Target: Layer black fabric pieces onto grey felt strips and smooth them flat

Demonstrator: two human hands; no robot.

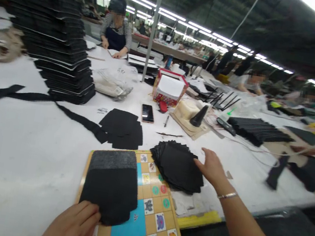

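Lower centre: a black panel [109,189] lies on a patterned board [131,224], near its left edge. The left hand [78,220] curls its fingers at the panel's lower-left corner; whether they pinch cannot be told. Right of centre, the right hand [212,166], open, borders a fanned black stack [181,167] overlapping the board's right edge. White tabletop [21,160] extends from board to left frame edge.

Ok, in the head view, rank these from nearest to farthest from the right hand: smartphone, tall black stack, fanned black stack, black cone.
1. Fanned black stack: just left of the right hand.
2. Black cone: ahead, slightly left.
3. Smartphone: farther left, lying screen up.
4. Tall black stack: far left.
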